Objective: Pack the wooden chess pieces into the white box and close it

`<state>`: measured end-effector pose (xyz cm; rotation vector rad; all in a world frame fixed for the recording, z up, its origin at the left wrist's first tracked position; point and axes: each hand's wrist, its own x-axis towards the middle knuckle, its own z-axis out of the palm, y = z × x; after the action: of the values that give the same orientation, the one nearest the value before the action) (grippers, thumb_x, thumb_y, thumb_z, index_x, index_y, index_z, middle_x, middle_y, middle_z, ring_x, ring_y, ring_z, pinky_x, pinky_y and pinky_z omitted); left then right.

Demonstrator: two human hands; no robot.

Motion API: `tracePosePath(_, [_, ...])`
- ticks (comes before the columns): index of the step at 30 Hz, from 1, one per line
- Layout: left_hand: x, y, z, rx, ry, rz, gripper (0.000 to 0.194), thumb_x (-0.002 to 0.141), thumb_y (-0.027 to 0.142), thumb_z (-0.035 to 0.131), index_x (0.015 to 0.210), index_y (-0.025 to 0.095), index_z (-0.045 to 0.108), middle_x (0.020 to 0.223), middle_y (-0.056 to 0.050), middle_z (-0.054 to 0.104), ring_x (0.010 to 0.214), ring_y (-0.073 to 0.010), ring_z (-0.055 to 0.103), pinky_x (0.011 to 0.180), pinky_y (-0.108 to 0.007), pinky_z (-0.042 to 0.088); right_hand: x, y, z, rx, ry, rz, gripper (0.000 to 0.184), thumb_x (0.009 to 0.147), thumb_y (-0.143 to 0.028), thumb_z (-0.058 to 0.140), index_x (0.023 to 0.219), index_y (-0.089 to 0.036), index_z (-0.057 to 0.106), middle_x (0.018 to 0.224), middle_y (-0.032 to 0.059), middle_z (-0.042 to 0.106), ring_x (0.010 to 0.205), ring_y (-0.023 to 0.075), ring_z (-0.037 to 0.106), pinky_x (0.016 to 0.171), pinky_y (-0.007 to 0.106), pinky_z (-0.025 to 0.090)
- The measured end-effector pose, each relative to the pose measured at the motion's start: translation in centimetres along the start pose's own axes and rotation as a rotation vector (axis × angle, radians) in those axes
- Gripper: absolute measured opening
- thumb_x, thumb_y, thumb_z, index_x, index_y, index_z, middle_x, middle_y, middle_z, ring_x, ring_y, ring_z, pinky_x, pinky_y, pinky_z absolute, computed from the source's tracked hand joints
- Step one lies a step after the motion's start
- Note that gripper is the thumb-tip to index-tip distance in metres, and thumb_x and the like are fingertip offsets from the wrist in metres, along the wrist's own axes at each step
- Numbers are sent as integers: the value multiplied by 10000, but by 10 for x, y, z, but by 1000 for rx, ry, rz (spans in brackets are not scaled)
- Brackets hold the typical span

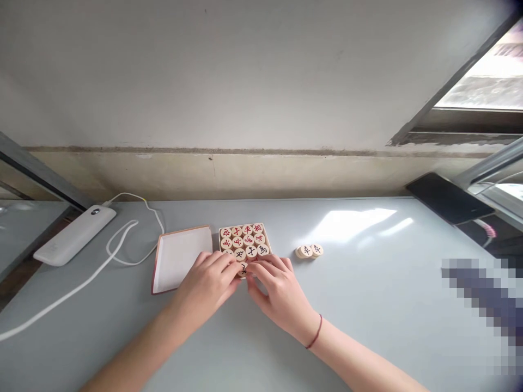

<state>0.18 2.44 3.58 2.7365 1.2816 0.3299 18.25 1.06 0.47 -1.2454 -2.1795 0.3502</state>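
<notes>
A box of round Chinese chess pieces (pixel 248 238) sits on the table, its pieces laid in rows with red characters at the back and black ones nearer me. My left hand (pixel 218 275) and my right hand (pixel 274 283) meet over the front row of the box. Between their fingertips is a Chinese chess piece (pixel 243 268) with a black character, and the fingers of both hands are closed about it. My hands cover much of the front row. To the right lie several loose chess pieces (pixel 309 250), some stacked and two showing black characters.
The upturned box lid (pixel 182 258), white inside, lies left of the box. Farther left are a white power bank (pixel 75 235) and its white cable (pixel 61 299). A dark phone-like slab (pixel 449 198) rests at the back right. The wall (pixel 245 174) bounds the grey table (pixel 359 326).
</notes>
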Motion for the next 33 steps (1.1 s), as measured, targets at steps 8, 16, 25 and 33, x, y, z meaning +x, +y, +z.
tracePosePath(8, [1,2,1,59,94,53,129,854,173,605,976,202,574,947,-25,632,860,-193,575,733,-327,382,8,37,-49,-178,-45,-3,213,867,-199,483,1029,-195,621,1016,80,675,790,198,623,701,341,462])
tracePosePath(16, [3,8,4,144,127,172,57,894,158,527,900,193,573,916,-19,626,837,-177,564,764,-335,370,-1,77,-79,-273,-201,215,222,806,-182,521,951,-255,671,870,31,692,587,152,625,506,252,448])
tracePosePath(25, [3,20,11,109,213,146,298,907,228,552,1196,160,518,1042,-61,656,917,-202,596,790,-359,407,7,38,-62,66,-154,234,166,878,-305,528,991,-246,634,830,1,679,464,90,513,522,241,452])
tracePosePath(33, [5,28,16,-23,346,71,199,937,174,502,1129,191,553,1053,-51,650,944,-170,624,812,-322,459,1,9,-39,657,-253,388,255,876,-426,559,990,-200,589,930,54,681,517,79,513,441,208,458])
